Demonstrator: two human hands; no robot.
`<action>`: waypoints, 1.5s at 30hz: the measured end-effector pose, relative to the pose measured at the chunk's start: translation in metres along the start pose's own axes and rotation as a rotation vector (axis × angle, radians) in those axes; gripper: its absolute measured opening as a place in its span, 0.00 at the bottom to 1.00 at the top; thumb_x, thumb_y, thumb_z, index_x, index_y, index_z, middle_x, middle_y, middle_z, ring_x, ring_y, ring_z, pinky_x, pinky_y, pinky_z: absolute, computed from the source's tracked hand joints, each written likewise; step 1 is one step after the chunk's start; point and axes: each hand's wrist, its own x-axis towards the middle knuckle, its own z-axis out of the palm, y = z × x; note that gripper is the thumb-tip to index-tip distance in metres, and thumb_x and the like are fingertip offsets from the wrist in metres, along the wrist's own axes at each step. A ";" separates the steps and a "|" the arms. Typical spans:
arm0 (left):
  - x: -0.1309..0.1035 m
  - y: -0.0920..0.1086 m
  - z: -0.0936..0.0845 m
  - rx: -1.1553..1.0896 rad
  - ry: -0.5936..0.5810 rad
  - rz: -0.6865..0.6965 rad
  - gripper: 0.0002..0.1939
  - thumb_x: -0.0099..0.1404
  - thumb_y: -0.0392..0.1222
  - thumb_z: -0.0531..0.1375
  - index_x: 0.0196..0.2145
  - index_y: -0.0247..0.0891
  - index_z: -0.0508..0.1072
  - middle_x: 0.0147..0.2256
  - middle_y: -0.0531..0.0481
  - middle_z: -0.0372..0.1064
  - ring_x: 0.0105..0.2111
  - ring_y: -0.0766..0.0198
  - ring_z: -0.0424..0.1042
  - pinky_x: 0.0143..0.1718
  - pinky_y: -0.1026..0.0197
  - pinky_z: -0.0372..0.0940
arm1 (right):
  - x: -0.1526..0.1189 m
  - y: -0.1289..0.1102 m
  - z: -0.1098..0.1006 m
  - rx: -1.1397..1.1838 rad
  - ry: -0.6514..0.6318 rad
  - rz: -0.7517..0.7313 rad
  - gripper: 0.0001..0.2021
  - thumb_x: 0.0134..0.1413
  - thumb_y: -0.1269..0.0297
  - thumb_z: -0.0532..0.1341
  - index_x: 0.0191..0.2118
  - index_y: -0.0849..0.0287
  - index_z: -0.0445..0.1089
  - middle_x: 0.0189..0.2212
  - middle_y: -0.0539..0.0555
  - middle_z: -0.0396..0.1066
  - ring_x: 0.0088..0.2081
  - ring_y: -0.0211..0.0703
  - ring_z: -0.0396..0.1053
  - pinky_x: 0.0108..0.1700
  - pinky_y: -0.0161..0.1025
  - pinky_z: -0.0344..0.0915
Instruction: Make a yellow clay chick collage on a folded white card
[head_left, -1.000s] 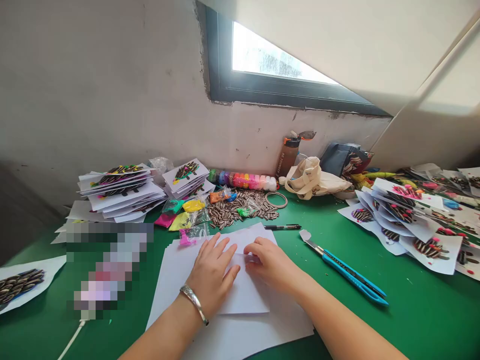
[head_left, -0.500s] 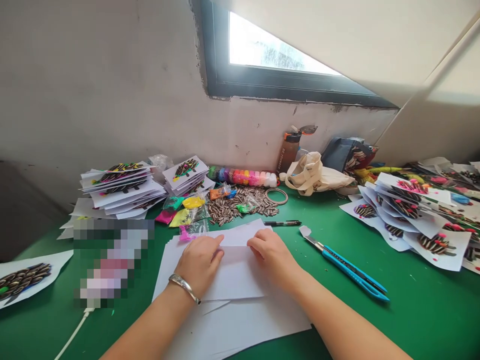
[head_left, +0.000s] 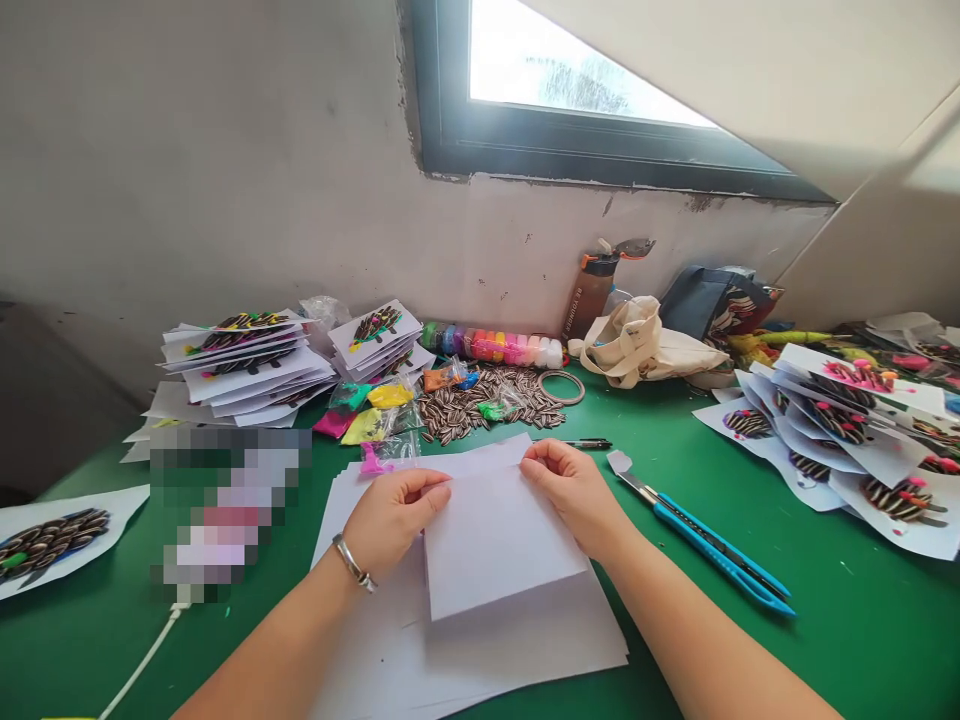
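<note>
A white sheet of paper, which looks folded, is held up by its far corners. My left hand, with a silver bangle at the wrist, pinches the far left corner between thumb and fingers. The far right corner is pinched by my right hand. Below the held sheet lies a stack of white paper on the green table. A black pen sits just beyond my right hand, partly hidden. To its right lies a blue utility knife.
Sunflower seeds, a tape ring and bagged coloured clay lie behind the paper. Seed-decorated cards are stacked at left and right. A bottle and cloth bag stand near the wall.
The sheet has been lifted off the stack and its near edge now hangs above it. Both hands have turned so that their fingers pinch its far corners. The view has shifted slightly.
</note>
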 end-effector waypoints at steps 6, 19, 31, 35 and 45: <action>-0.003 -0.001 -0.003 0.466 0.045 0.112 0.18 0.62 0.50 0.53 0.40 0.39 0.77 0.38 0.49 0.77 0.38 0.56 0.74 0.41 0.55 0.67 | -0.007 -0.002 0.011 -0.337 -0.062 -0.097 0.06 0.53 0.63 0.55 0.28 0.55 0.65 0.21 0.45 0.62 0.25 0.37 0.58 0.27 0.32 0.52; -0.018 -0.008 0.029 0.840 -0.039 0.636 0.11 0.65 0.38 0.54 0.42 0.36 0.73 0.44 0.42 0.73 0.51 0.49 0.66 0.53 0.45 0.61 | -0.012 0.000 0.023 -0.542 0.034 -0.166 0.07 0.57 0.63 0.53 0.30 0.54 0.64 0.22 0.46 0.67 0.24 0.37 0.62 0.28 0.32 0.55; -0.025 -0.008 0.040 0.923 -0.176 0.582 0.18 0.63 0.41 0.57 0.51 0.36 0.67 0.53 0.38 0.64 0.55 0.46 0.61 0.57 0.42 0.56 | 0.017 0.023 -0.043 -0.895 0.286 -0.121 0.18 0.54 0.76 0.50 0.48 0.58 0.68 0.47 0.59 0.70 0.51 0.53 0.60 0.49 0.46 0.53; -0.024 -0.009 0.039 0.912 -0.170 0.598 0.17 0.63 0.41 0.57 0.50 0.36 0.67 0.53 0.38 0.64 0.55 0.47 0.61 0.56 0.41 0.56 | 0.023 0.033 -0.038 -0.941 0.273 -0.086 0.12 0.55 0.74 0.51 0.36 0.58 0.71 0.38 0.59 0.72 0.45 0.53 0.63 0.45 0.46 0.53; -0.023 -0.010 0.039 0.647 0.026 0.668 0.11 0.63 0.43 0.56 0.42 0.39 0.74 0.46 0.41 0.71 0.52 0.46 0.65 0.53 0.40 0.59 | 0.009 0.006 -0.041 -0.686 0.430 -0.094 0.13 0.61 0.64 0.45 0.44 0.60 0.64 0.38 0.60 0.69 0.41 0.50 0.65 0.43 0.46 0.58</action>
